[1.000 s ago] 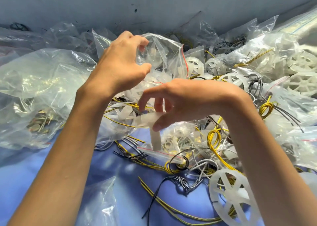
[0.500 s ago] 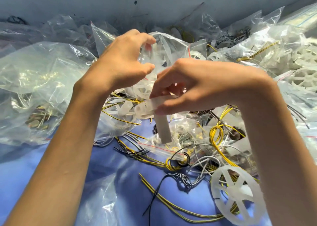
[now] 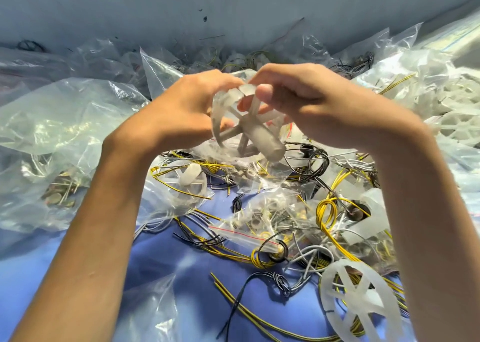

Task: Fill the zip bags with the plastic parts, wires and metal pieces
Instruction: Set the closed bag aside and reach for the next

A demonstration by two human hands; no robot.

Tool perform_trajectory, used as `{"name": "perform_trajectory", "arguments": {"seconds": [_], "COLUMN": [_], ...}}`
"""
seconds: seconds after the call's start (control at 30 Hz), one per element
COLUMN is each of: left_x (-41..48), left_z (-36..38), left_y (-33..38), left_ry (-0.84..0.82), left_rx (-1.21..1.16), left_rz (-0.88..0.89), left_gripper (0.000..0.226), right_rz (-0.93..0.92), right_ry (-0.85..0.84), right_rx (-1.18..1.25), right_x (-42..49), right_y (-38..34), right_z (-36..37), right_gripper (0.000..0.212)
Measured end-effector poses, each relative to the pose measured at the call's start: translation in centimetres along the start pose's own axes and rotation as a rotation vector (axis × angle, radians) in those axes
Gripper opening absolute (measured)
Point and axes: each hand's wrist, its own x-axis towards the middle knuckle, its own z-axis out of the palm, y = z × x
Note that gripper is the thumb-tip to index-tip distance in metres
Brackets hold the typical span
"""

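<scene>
Both hands have come up and together since half a second ago, and the part that hung low under the right fingers is now lifted between them with its hub turned toward the camera. Far left, a large crumpled clear plastic bag (image 3: 52,123) lies on the blue tabletop (image 3: 168,258), with dull round metal pieces (image 3: 58,198) pooled in its bottom. The left hand (image 3: 181,108) is curled, its fingers pinching the near rim of the translucent white plastic spoked wheel (image 3: 262,139), which is held in the air above the heap, clear of every bag. Just behind that hand stands an upright clear zip bag (image 3: 161,76); I cannot tell whether its mouth is open. The right hand (image 3: 311,100) is curled too, thumb and forefinger pinching the rim's top while the other fingers tuck in behind the spokes. The wheel looks light and fairly stiff, but its thin rim and spokes probably flex and could snag on a bag's mouth, so the rim or the thick hub seems the safest hold, and it should go in edge first. Below, a small zip bag with a red seal line (image 3: 259,217) holds small metal bits beside a coiled yellow wire (image 3: 324,211), and another loose white spoked wheel (image 3: 358,305) lies at lower right. No brand, label or writing can be read anywhere.
</scene>
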Motion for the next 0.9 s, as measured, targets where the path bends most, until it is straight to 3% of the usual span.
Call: {"name": "perform_trajectory", "arguments": {"seconds": [0.2,0.43,0.63,0.73,0.9], "left_x": [-0.1,-0.1,-0.1,0.2,0.0], "left_z": [0.0,-0.3,-0.1,-0.1,0.2], "left_y": [0.4,0.9,1.3,1.1,0.9], "left_ry": [0.023,0.056,0.077,0.094,0.089], "left_rx": [0.020,0.055,0.020,0.006,0.014], "left_rz": [0.033,0.014,0.057,0.060,0.068], "left_gripper": [0.032,0.056,0.070,0.079,0.088], "right_rz": [0.037,0.173,0.246,0.205,0.246], "right_ry": [0.089,0.202,0.341,0.317,0.111], "right_rx": [-0.006,0.016,0.273,0.302,-0.043], "right_x": [0.3,0.8,1.4,1.6,1.6], "right_y": [0.8,1.6,1.8,1.5,1.8], "right_z": [-0.1,0.2,0.5,1.2,2.1], "right_gripper": [0.021,0.027,0.029,0.026,0.030]}}
